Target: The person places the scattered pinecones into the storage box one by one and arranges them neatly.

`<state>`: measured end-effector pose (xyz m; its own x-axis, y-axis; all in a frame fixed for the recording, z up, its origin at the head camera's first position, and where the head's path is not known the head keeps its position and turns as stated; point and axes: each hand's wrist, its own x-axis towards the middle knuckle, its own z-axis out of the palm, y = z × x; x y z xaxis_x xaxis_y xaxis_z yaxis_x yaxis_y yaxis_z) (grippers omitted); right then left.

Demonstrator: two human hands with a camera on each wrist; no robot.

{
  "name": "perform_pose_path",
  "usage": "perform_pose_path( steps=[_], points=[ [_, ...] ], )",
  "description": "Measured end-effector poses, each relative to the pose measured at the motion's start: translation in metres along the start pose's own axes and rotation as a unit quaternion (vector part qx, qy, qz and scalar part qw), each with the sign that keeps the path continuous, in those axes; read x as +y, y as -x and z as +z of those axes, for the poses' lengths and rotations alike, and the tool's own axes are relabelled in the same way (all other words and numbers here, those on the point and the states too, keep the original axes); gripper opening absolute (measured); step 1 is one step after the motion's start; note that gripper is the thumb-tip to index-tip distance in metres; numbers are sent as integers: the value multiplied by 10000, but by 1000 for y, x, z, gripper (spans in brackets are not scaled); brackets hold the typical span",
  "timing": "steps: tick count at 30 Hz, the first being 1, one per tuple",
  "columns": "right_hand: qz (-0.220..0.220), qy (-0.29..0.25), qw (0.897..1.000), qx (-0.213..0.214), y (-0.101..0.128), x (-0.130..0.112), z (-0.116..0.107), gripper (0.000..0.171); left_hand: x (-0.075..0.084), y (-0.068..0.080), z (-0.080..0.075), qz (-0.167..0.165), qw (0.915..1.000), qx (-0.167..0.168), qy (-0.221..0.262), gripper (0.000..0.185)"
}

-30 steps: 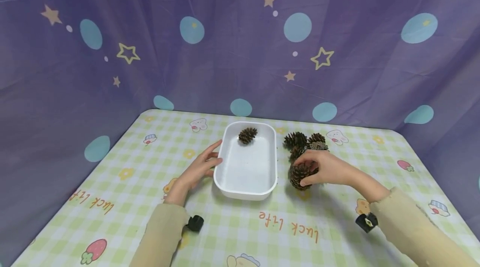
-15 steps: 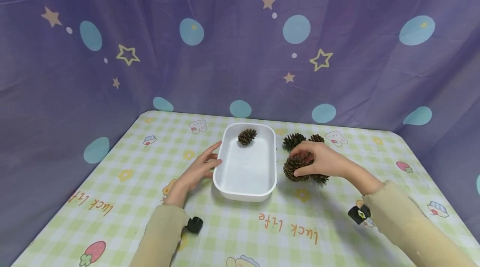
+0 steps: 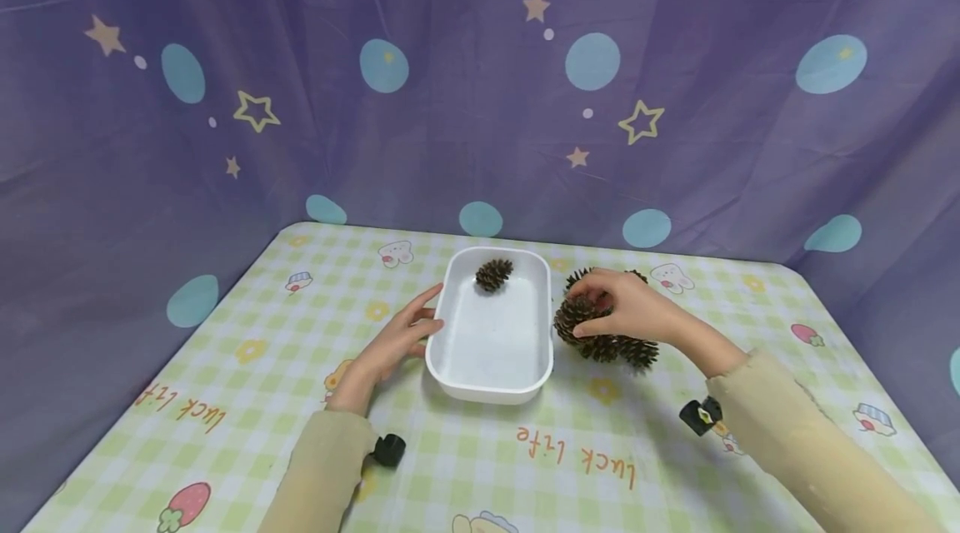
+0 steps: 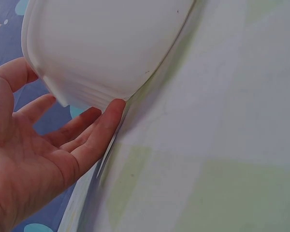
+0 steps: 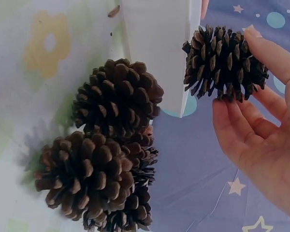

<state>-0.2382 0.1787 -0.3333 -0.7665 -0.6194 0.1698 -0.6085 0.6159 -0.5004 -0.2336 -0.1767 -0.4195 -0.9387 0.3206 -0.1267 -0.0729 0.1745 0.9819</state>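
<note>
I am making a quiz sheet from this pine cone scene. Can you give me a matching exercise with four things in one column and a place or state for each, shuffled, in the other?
Things:
1. left hand
2. held pine cone
3. single pine cone
4. pile of pine cones

Places or states:
A. lies inside the white tray, at its far end
B. rests on the tablecloth to the right of the tray
C. pinched in the right hand, lifted beside the tray
D. fingers straight, touching the tray's left side

Pairs: 1-D, 2-C, 3-A, 4-B
</note>
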Motion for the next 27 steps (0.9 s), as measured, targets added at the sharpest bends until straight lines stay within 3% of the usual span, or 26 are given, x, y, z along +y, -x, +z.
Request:
perform_pose_path(
  steps=[12, 27],
  points=[
    [200, -140, 9994, 229, -18, -4, 1, 50, -1, 0, 0, 23, 10000, -11, 31, 58],
    [627, -320, 9974, 138, -43, -3, 9, 48, 0, 0, 0, 8, 10000, -3, 10, 58]
  ],
)
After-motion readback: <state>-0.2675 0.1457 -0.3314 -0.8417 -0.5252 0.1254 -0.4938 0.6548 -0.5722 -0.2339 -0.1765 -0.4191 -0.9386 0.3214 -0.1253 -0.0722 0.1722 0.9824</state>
